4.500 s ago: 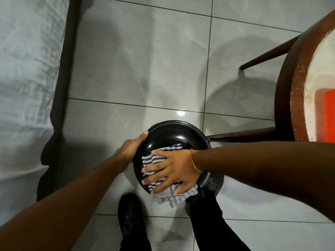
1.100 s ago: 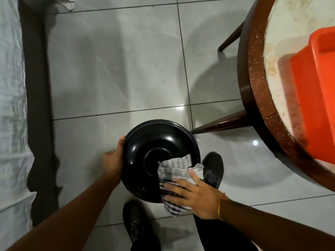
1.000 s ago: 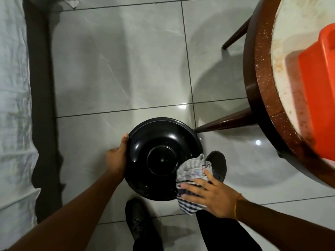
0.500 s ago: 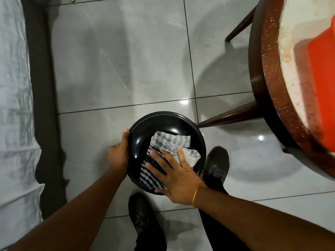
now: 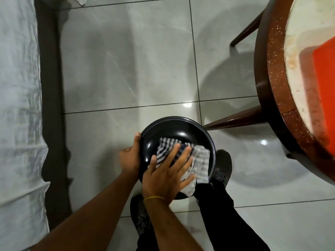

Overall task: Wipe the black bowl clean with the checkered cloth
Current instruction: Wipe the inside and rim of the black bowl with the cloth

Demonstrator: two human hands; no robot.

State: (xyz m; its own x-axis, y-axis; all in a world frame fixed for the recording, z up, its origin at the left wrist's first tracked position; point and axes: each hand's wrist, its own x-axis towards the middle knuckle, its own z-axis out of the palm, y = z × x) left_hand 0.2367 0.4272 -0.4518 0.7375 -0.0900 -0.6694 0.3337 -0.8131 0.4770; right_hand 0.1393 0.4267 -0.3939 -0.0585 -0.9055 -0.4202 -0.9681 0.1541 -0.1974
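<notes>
The black bowl [image 5: 174,130] is held in the air above the tiled floor, its hollow side facing me. My left hand [image 5: 130,156] grips its left rim, thumb over the edge. The checkered cloth [image 5: 199,160], white with dark stripes, lies inside the bowl and spills over the lower right rim. My right hand [image 5: 167,173] presses flat on the cloth with fingers spread, covering the bowl's lower middle.
A round wooden table [image 5: 277,91] with a pale top stands at the right, an orange container [image 5: 326,84] on it and its legs [image 5: 235,118] reaching toward the bowl. A white sheet [image 5: 18,105] runs along the left. My shoes [image 5: 222,164] are under the bowl.
A second ago the bowl showed its underside with the cloth at its right edge. It has since been turned hollow side up, and my right hand has pushed the cloth inside it.
</notes>
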